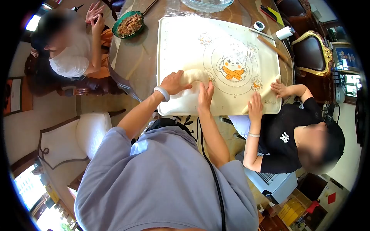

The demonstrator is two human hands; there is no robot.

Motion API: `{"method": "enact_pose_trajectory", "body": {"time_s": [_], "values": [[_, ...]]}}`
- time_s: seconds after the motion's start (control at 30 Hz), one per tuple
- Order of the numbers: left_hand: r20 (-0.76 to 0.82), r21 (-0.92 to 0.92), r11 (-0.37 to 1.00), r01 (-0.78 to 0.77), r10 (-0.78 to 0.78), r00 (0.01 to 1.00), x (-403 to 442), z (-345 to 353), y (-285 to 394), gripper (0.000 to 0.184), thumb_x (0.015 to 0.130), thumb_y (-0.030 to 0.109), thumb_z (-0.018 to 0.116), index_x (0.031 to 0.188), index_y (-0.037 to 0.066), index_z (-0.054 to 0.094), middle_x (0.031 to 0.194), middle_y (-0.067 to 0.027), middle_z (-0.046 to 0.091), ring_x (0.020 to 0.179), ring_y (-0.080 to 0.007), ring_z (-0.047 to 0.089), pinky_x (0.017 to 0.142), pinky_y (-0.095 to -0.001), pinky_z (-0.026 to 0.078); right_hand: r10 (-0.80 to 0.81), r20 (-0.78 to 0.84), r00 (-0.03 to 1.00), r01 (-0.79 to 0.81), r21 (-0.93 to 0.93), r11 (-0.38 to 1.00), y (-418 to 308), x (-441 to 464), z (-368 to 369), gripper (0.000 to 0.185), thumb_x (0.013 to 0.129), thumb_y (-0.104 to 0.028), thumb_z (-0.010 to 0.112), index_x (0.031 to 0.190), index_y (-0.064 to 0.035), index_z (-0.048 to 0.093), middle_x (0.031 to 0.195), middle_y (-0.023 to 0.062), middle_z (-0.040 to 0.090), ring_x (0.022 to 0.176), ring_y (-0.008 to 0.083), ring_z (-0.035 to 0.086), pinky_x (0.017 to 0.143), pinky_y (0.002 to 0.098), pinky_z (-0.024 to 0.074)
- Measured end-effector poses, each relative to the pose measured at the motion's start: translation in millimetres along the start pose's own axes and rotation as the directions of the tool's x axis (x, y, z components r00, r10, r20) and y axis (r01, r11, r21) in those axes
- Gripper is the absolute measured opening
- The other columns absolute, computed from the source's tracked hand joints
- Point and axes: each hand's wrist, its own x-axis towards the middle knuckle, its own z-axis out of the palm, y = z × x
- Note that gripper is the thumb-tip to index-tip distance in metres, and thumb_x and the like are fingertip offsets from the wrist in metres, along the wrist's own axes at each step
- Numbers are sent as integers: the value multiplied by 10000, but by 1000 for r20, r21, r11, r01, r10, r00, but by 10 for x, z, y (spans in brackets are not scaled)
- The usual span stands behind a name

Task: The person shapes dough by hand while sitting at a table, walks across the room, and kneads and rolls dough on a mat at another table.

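A thick, pale roll of dough curves across the near left part of a white baking mat printed with a cartoon animal. My left hand, with a pale bangle at the wrist, grips the roll's left part from above. At the roll's right end, my right hand holds the dough between thumb and fingers. Part of the dough is hidden beneath my left hand.
A person in black at the right rests two hands on the mat's near right edge. A rolling pin, white jar and roll of tape lie far right. Green bowl of filling stands far left, near another seated person. Glass bowl is behind.
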Motion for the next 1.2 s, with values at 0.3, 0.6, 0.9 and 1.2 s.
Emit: {"method": "enact_pose_trajectory", "body": {"time_s": [0.3,0.6,0.9,1.2], "values": [[-305,251,916,-312,381,873,-512,166,239,503,693,166,745,1148,157,529,978,-74,548,928,-261,538,765,-381,425,360,79,930,-362,387,848,-501,16,-70,514,891,-401,597,1179,-7,438,1099,105,521,1019,201,533,859,341,463],[-300,210,857,-471,515,803,-693,-12,444,670,667,181,775,1273,171,490,1130,-106,502,1022,-281,498,840,-399,413,298,208,932,-362,593,719,-508,172,-199,551,860,-327,651,1217,15,407,1104,146,533,1004,233,566,821,358,513],[-373,-142,850,-508,429,823,-451,-128,296,1096,577,418,858,1392,-4,260,1323,-253,357,1241,-398,366,1034,-451,360,-89,278,956,-66,503,862,-1140,-37,-278,556,818,-136,701,1291,-55,420,1151,169,560,1055,225,549,920,344,467],[-252,-647,674,-356,251,935,-544,-195,561,881,592,260,865,1285,16,379,1217,-164,518,1114,-254,548,946,-364,442,-369,545,753,177,372,911,-1483,-143,-222,754,814,-292,668,1402,16,313,1239,164,531,1146,208,497,1018,353,362]]}}
